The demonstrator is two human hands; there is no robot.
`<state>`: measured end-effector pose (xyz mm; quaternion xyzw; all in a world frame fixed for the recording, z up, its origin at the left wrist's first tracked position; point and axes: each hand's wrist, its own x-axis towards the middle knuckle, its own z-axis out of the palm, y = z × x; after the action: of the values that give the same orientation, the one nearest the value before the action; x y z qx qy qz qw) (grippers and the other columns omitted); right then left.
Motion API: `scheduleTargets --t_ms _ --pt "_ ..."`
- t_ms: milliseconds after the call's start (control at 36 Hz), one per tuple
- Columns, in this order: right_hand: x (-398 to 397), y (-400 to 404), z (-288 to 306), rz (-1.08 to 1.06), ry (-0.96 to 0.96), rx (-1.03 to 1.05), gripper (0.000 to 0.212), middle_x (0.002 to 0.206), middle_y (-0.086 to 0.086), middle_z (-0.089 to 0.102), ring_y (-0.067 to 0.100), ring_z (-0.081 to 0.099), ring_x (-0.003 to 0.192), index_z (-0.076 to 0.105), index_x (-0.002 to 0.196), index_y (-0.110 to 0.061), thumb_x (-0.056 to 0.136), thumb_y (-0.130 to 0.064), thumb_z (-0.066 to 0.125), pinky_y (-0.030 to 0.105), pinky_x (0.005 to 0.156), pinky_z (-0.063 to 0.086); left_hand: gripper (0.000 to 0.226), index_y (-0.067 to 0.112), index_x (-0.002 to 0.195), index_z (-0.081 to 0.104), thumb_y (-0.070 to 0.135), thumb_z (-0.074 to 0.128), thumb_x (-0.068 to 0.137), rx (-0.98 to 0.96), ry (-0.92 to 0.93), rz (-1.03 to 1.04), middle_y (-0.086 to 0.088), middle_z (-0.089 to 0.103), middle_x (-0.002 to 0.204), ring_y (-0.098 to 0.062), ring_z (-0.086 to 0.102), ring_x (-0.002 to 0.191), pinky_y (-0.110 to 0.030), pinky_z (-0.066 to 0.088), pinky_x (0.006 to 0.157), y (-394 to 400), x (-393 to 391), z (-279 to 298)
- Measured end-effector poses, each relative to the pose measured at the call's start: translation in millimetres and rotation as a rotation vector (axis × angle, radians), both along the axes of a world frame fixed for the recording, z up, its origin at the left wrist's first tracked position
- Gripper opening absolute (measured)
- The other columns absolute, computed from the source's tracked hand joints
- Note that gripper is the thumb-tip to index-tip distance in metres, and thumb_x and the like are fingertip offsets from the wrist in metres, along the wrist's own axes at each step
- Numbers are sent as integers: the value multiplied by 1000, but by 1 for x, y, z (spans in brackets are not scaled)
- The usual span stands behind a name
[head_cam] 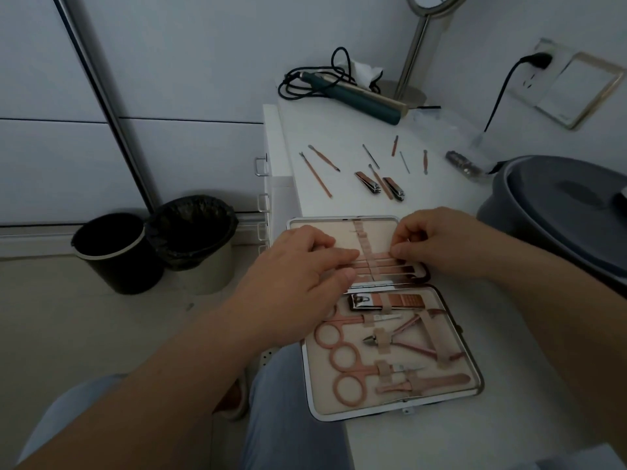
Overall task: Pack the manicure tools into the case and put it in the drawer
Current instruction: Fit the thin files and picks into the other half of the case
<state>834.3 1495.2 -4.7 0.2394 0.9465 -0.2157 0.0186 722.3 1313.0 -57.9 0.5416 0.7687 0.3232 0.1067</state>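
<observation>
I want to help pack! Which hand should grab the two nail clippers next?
Probably the right hand: the nail clippers lie just beyond it, and the left hand rests on the case.

A white tabletop (pixel 339 137) carries everything, and the open manicure case (pixel 383 320) lies flat on it at its near end, both halves up. Beyond the case, toward the wall, two nail clippers (pixel 380 186) lie side by side, with loose slim tools (pixel 322 164) scattered just past and to the left of them. Farther from the case, at the far end, a dark green hair iron (pixel 363 101) lies with its black cord (pixel 305 83) coiled beside it, next to the round base of a standing mirror (pixel 402 91). To the right of the case sits a grey basin (pixel 509 212), and a small metal object (pixel 461 162) lies beyond it.
</observation>
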Motion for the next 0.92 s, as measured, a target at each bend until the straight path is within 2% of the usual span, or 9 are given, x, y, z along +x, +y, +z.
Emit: scheduleTargets --t_ms 111,250,333,417,583,778,861,917 --pt "-4 -4 3 19 -44 81 16 68 -15 56 -4 50 60 57 67 -34 82 -31 64 9 49 29 49 43 125 47 58 30 82 -31 66 -6 15 39 120 -2 28 112 -25 28 97 0 -1 3" --pt "0 -6 1 11 -13 76 17 68 -14 57 -2 50 62 57 67 -35 81 -32 64 13 52 30 51 41 125 48 60 27 83 -59 181 -16 11 40 124 -4 29 112 -23 28 94 0 -1 6" --pt "4 -3 -3 -51 51 9 12 64 -13 63 -1 56 62 62 67 -32 77 -35 69 16 55 37 48 40 127 46 59 28 86 -76 217 -26 10 40 127 -6 30 115 -24 28 95 -2 -1 6" --pt "10 4 -6 -94 91 -33 8 69 -11 67 1 60 69 66 70 -29 74 -34 71 20 62 46 50 40 128 44 60 27 86 -79 205 -22 12 39 129 -4 28 115 -22 26 93 -2 0 6" --pt "14 8 -11 -115 133 -88 7 75 -13 67 1 60 73 65 72 -30 76 -31 70 14 61 42 52 39 126 47 60 28 83 -60 140 -17 13 39 128 -1 28 114 -22 28 94 -3 0 6" --pt "15 8 -16 -120 161 -83 8 77 -7 68 12 64 78 64 71 -30 76 -34 69 27 73 51 52 35 125 51 59 30 84 -29 112 -3 13 42 127 -2 31 114 -25 31 96 -3 1 4" --pt "16 8 -17 -128 166 -82 8 77 -5 68 13 63 77 64 72 -29 76 -35 68 28 72 52 50 34 124 52 58 33 84 -15 99 3 13 43 126 0 30 113 -23 29 94 -2 1 3" --pt "15 7 -18 -127 162 -90 9 75 -7 67 9 63 74 64 72 -29 77 -35 68 23 67 53 48 34 124 52 57 33 86 -15 96 10 13 42 127 0 29 113 -24 30 94 -3 2 4"
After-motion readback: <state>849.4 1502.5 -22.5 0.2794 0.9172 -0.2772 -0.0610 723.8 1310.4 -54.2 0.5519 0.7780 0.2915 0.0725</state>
